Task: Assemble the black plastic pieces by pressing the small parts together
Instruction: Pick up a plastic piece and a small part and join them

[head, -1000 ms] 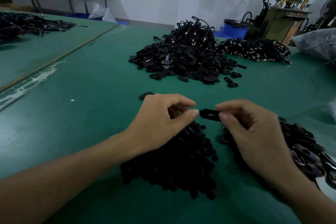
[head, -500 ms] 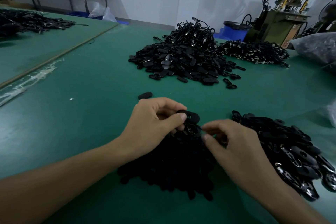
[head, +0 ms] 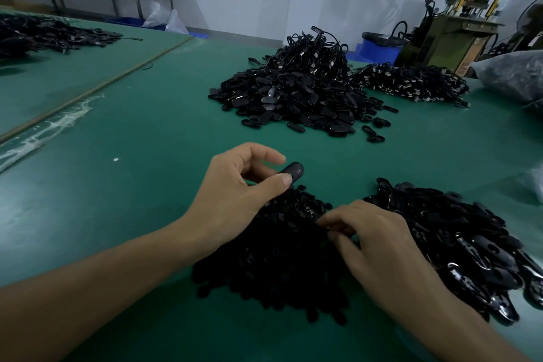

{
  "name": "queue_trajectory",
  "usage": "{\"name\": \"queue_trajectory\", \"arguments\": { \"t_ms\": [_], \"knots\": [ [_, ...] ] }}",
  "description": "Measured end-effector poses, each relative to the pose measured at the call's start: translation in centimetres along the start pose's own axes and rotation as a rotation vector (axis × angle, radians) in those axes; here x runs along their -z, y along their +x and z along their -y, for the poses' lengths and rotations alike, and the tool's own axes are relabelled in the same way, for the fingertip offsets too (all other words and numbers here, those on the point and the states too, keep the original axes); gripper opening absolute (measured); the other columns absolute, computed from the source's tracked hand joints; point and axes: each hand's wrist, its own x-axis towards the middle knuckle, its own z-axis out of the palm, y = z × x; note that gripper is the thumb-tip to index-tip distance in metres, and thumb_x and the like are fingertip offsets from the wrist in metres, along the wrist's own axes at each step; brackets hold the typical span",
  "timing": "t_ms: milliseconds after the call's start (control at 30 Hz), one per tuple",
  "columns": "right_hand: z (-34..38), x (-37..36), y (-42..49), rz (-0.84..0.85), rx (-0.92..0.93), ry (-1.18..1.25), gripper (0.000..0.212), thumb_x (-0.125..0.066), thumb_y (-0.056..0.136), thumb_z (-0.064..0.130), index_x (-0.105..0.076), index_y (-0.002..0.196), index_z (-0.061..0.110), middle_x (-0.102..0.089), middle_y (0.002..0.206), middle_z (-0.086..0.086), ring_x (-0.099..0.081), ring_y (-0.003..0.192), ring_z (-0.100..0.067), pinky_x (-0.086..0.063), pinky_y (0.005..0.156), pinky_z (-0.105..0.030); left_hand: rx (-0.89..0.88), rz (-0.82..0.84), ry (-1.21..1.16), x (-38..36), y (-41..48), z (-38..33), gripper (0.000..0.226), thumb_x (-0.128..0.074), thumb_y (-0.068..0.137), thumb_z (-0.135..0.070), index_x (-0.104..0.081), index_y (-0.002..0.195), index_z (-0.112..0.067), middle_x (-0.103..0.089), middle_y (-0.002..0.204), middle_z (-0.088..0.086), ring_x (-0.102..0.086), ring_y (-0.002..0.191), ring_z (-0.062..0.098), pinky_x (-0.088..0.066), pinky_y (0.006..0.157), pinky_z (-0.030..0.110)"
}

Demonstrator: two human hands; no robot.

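Pinching a small glossy black oval plastic piece (head: 293,170) between thumb and fingertips, your left hand (head: 235,194) holds it over the far edge of the near heap of black plastic parts (head: 273,267), long axis running away-rightward. Your right hand (head: 379,244) sits lower right, fingers curled into that heap; any grip is hidden.

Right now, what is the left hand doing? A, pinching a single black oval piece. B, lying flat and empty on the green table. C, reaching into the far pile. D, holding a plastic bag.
A: the left hand pinches one black oval piece between thumb and fingers, raised just beyond the near pile, well short of the far pile.
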Motion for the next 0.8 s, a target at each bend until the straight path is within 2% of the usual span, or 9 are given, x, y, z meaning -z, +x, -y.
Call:
{"name": "queue_trajectory", "arguments": {
  "t_ms": [100,167,267,333,467,533,633,700,800],
  "knots": [
    [0.0,0.0,0.0,-0.015,0.016,0.023,0.024,-0.068,0.091,0.011,-0.074,0.105,0.029,-0.062,0.091,0.023,-0.059,0.088,0.005,-0.046,0.08,-0.01,-0.004,0.026,0.056,0.1,0.0,0.1,0.033,-0.069,0.092,-0.012,-0.067,0.115,-0.036,-0.06,0.07,-0.016,-0.055,0.063,-0.001,-0.045,0.065,0.009],
    [0.0,0.1,0.0,-0.052,0.042,0.052,0.022,-0.071,0.089,0.011,-0.075,0.103,0.027,-0.063,0.09,0.023,-0.059,0.09,0.004,-0.046,0.081,-0.009,-0.017,0.047,0.07,0.0,-0.1,-0.1,0.033,-0.064,0.096,-0.014,-0.068,0.117,-0.039,-0.058,0.076,-0.016,-0.051,0.062,-0.003,-0.044,0.065,0.008],
    [0.1,0.2,-0.1,-0.106,0.071,0.078,0.017,-0.069,0.091,0.015,-0.074,0.103,0.027,-0.062,0.09,0.022,-0.058,0.093,0.005,-0.041,0.082,-0.005,-0.035,0.075,0.026,-0.2,-0.3,-0.3,0.025,-0.066,0.095,-0.018,-0.077,0.103,-0.039,-0.06,0.077,-0.01,-0.048,0.062,0.001,-0.041,0.063,0.01],
    [0.4,0.3,-0.1,-0.09,0.058,0.082,0.018,-0.057,0.097,0.03,-0.07,0.109,0.029,-0.058,0.093,0.023,-0.054,0.095,0.006,-0.037,0.081,-0.003,-0.014,0.07,-0.034,-0.3,-0.3,-0.3,0.021,-0.071,0.092,-0.016,-0.077,0.096,-0.036,-0.063,0.075,-0.004,-0.052,0.066,0.007,-0.045,0.063,0.016],
    [0.6,0.1,-0.3,-0.026,0.035,0.079,0.044,-0.025,0.092,0.056,-0.063,0.102,0.036,-0.055,0.093,0.019,-0.053,0.091,0.002,-0.04,0.077,-0.008,0.021,0.053,-0.077,-0.2,-0.2,-0.3,0.017,-0.078,0.086,-0.014,-0.07,0.083,-0.029,-0.072,0.072,-0.003,-0.059,0.06,0.008,-0.049,0.059,0.017],
    [0.8,0.1,-0.3,-0.064,0.061,0.123,0.034,-0.029,0.093,0.054,-0.059,0.09,0.036,-0.057,0.084,0.016,-0.055,0.087,-0.003,-0.042,0.073,-0.013,0.021,0.025,-0.099,-0.1,-0.2,-0.3,0.02,-0.079,0.085,-0.011,-0.065,0.081,-0.025,-0.073,0.074,0.002,-0.064,0.059,0.012,-0.05,0.057,0.017],
    [1.0,0.1,-0.2,-0.174,0.096,0.216,0.026,-0.043,0.097,0.046,-0.064,0.089,0.033,-0.062,0.078,0.014,-0.061,0.074,-0.007,-0.046,0.062,-0.021,0.052,0.032,-0.169,-0.2,-0.4,-0.5,0.022,-0.08,0.083,-0.008,-0.063,0.094,-0.018,-0.074,0.076,0.005,-0.071,0.062,0.02,-0.058,0.06,0.025],
    [1.3,0.3,-0.1,-0.255,0.111,0.285,0.02,-0.052,0.097,0.04,-0.07,0.093,0.032,-0.066,0.081,0.021,-0.065,0.073,-0.003,-0.048,0.062,-0.014,0.055,0.053,-0.142,-0.4,-0.6,-0.7,0.024,-0.081,0.082,-0.01,-0.069,0.099,-0.022,-0.073,0.073,0.002,-0.069,0.061,0.015,-0.057,0.063,0.023],
    [1.5,0.5,-0.2,-0.28,0.03,0.454,0.019,-0.057,0.088,0.044,-0.074,0.094,0.037,-0.071,0.082,0.023,-0.069,0.079,-0.003,-0.05,0.069,-0.011,0.041,0.067,-0.115,-0.6,-0.8,-0.9,0.016,-0.082,0.081,-0.013,-0.076,0.091,-0.024,-0.074,0.072,0.001,-0.066,0.063,0.01,-0.052,0.061,0.018]
  ]
}}
